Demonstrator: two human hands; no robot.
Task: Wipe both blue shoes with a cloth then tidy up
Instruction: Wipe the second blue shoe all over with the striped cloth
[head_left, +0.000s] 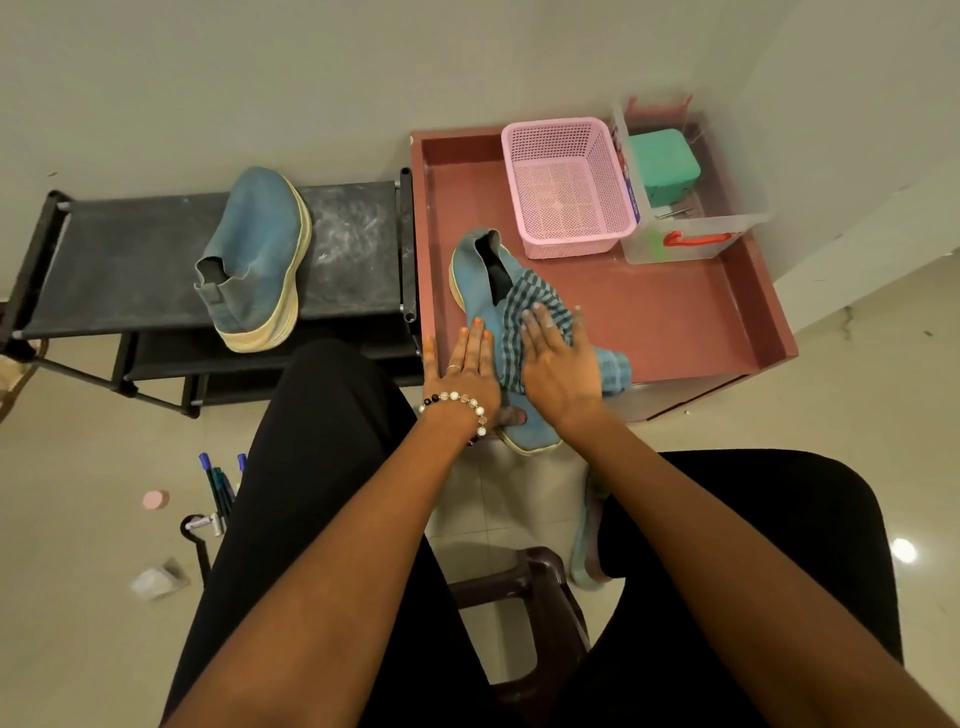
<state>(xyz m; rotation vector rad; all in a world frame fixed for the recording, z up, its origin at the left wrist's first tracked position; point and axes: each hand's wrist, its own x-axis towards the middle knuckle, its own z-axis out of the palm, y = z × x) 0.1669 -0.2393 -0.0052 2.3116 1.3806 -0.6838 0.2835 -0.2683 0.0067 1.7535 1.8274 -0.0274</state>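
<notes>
One blue shoe (480, 280) with a cream sole lies across the front left of the pink tray table (675, 317), its toe sticking out over the near edge. My left hand (467, 369) lies flat against the shoe's left side, fingers straight. My right hand (558, 358) presses a blue checked cloth (524, 306) down on the shoe's upper. The other blue shoe (260, 260) stands on the top shelf of the black shoe rack (130, 260) to the left, heel toward me.
A pink plastic basket (566, 187) and a clear box (691, 244) holding a green container stand at the tray's back. Pens (221, 488), a pink lid (156, 500) and scraps lie on the floor at left. A dark stool (530, 587) stands between my knees.
</notes>
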